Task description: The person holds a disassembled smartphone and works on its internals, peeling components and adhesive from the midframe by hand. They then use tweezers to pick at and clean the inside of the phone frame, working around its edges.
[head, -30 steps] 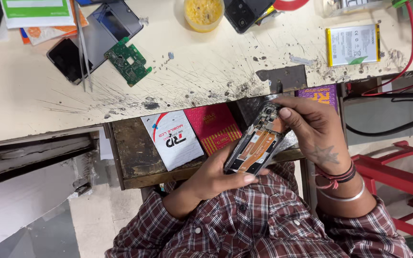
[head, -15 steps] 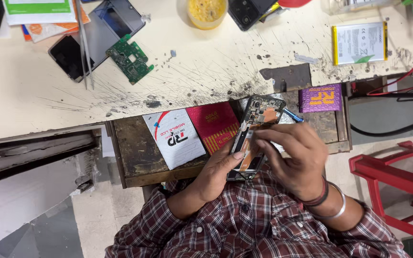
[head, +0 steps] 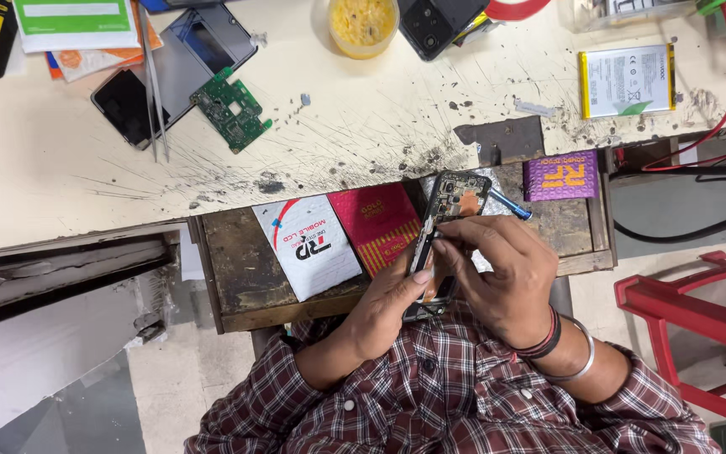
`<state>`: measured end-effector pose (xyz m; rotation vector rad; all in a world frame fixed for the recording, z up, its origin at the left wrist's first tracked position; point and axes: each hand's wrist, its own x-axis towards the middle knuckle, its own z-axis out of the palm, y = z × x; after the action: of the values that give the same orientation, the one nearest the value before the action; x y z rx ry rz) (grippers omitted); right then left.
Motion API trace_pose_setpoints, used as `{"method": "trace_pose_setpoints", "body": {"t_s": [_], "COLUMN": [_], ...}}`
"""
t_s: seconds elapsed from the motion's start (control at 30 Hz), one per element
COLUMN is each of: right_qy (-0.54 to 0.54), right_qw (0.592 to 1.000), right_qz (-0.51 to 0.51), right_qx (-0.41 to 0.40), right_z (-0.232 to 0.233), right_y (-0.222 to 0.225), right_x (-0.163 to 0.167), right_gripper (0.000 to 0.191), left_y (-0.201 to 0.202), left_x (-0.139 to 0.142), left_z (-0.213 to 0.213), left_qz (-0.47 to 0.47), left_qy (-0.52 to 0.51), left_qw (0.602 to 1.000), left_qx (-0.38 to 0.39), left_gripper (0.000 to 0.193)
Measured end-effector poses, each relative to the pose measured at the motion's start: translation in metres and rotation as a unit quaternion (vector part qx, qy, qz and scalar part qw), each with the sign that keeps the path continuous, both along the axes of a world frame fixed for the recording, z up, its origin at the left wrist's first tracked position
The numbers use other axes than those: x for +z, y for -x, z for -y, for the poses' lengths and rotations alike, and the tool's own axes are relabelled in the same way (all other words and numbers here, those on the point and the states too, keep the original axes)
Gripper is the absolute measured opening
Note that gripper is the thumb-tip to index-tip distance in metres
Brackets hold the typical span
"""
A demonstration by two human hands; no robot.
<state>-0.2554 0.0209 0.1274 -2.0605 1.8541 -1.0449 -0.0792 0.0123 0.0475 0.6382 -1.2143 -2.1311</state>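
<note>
- The cream, scratched and scorch-marked work surface (head: 363, 151) fills the upper half of the frame, with an open, worn brown wooden drawer (head: 237, 269) under its front edge at centre. A red metal stool frame (head: 699, 311) stands at the lower right over a pale floor.
- The opened black smartphone with its back cover off (head: 447, 220) is held over the drawer at centre frame, upper end tilted away. I judge it light, stiff and thin, but fragile: exposed boards and connectors inside, so best held by the long side edges of the frame, not the open middle.
- The left hand (head: 388, 307) is wrapped around the phone's lower left edge, carrying it from below.
- The right hand (head: 506, 273) has its fingertips pinched narrow on the phone's left rim, near the middle; whether they hold a small part or tool I cannot tell.
- In the drawer lie a white flat packet (head: 308, 248), a red flat packet (head: 376, 220) and a purple small box (head: 560, 175).
- At the upper right lies a white flat phone battery (head: 628, 80).
- At the upper left lies a green bare circuit board (head: 230, 109), beside a dark glass phone screen (head: 128, 105) and thin metal tweezers (head: 155, 92).
- A round yellow tub of paste (head: 363, 23) sits at the top centre.
</note>
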Motion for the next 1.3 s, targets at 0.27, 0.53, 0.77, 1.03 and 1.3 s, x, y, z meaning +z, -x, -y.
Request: {"method": "trace_pose_setpoints", "body": {"t_s": [0.27, 0.53, 0.77, 1.03, 1.3], "right_qy": [-0.05, -0.033, -0.021, -0.035, -0.01], "right_qw": [0.996, 0.999, 0.999, 0.999, 0.998], "right_qz": [0.073, 0.005, 0.03, 0.03, -0.069], "right_qx": [-0.003, -0.008, -0.013, -0.014, 0.002], "right_z": [0.003, 0.002, 0.0, 0.0, -0.002], "right_y": [0.003, 0.002, 0.002, 0.004, 0.003], "right_x": [-0.001, -0.004, -0.005, -0.006, -0.005], "right_gripper": [0.016, 0.017, 0.02, 0.017, 0.02], "left_y": [0.001, 0.0, 0.0, 0.0, -0.002], "left_x": [0.001, 0.007, 0.011, 0.013, 0.021], "left_z": [-0.001, 0.001, 0.004, 0.005, 0.006], "left_qz": [0.007, 0.036, 0.039, 0.086, 0.048], "left_qy": [0.0, 0.004, 0.009, -0.003, 0.027], "left_qw": [1.0, 0.999, 0.999, 0.995, 0.998], "left_qx": [-0.013, -0.021, -0.026, -0.048, -0.035], "left_gripper": [0.05, 0.057, 0.055, 0.057, 0.062]}}
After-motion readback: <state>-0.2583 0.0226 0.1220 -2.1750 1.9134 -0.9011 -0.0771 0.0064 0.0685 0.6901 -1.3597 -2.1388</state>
